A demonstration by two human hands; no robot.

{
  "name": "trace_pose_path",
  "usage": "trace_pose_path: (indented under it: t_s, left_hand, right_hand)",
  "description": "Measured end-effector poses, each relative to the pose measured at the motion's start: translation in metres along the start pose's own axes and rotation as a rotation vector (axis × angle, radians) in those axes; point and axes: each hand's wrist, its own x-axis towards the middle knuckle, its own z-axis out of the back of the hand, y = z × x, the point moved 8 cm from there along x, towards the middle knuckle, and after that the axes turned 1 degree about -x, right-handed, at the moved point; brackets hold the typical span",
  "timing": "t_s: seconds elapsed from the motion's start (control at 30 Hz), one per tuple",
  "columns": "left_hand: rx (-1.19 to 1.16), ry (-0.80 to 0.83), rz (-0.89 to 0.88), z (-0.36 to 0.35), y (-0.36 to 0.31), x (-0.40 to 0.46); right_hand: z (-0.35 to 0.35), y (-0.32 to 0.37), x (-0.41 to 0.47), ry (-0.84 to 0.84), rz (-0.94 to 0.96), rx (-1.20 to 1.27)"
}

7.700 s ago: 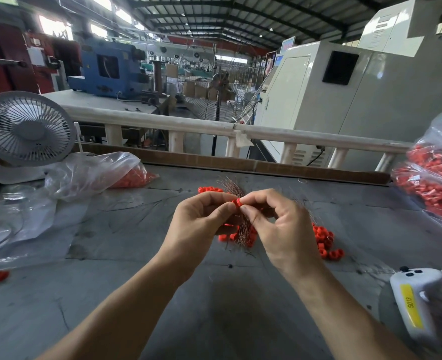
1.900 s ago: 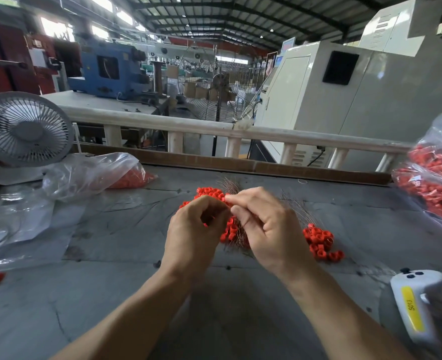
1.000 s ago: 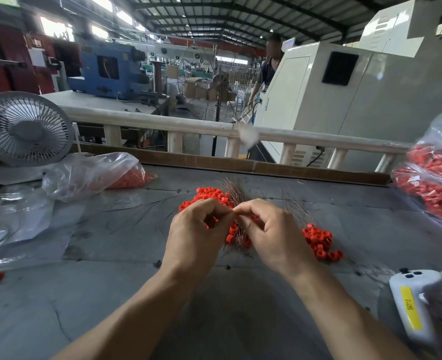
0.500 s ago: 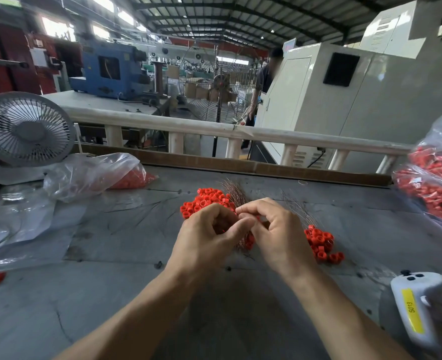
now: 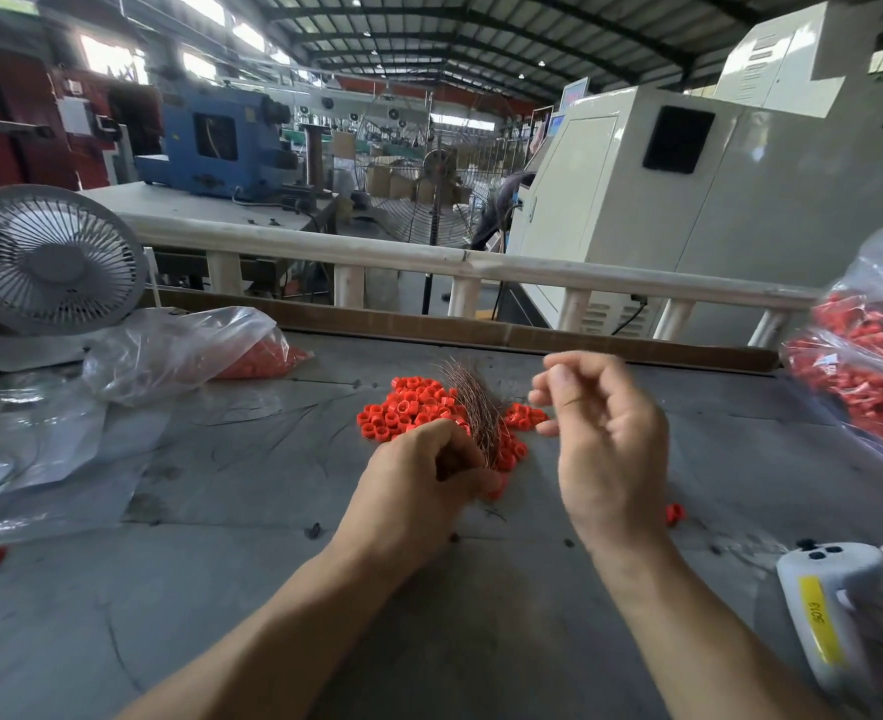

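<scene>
Wire bundle (image 5: 473,407) stands gripped in the left hand (image 5: 418,485), amid red caps (image 5: 403,407) toward the worktop's (image 5: 221,589) far edge. The right hand (image 5: 605,439) hovers beside it, loosely curled and blurred; I can't tell whether it pinches anything.

Bright daylight enters through skylights (image 5: 211,5) at the upper left; shadows are soft. Wide-angle distortion bends the frame edges, and the right hand (image 5: 605,433) is motion-blurred.
</scene>
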Motion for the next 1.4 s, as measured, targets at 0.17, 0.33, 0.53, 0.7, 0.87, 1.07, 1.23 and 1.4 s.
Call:
trace_pose_path:
  t_s: [0.17,0.33,0.53,0.7,0.87,1.07,1.23,1.4]
  left_hand:
    - [0.141,0.017,0.064,-0.006,0.009,0.003]
    - [0.148,-0.025,0.055,0.008,0.005,0.004]
    - [0.33,-0.101,0.151,0.028,0.021,0.005]
    - [0.384,-0.044,0.114,0.023,0.019,0.004]
    - [0.454,-0.023,0.082,0.016,0.017,0.006]
    - [0.448,-0.012,0.095,0.015,0.018,0.008]
    - [-0.103,-0.107,0.236,0.025,0.023,0.008]
    - [-0.899,-0.01,0.375,0.018,0.017,0.007]
  right_hand:
    - [0.025,-0.014,0.008,-0.235,-0.177,0.207]
    - [0.008,-0.047,0.001,-0.04,-0.578,0.234]
    - [-0.042,-0.044,-0.027,0.466,-0.652,0.119]
    - [-0.048,-0.043,-0.032,0.525,-0.589,-0.019]
    - [-0.043,-0.051,-0.029,0.458,-0.599,-0.004]
    - [-0.044,-0.056,-0.03,0.448,-0.608,0.024]
    - [-0.04,-0.044,-0.024,0.426,-0.515,0.06]
    - [-0.042,-0.023,-0.023,0.42,-0.324,-0.016]
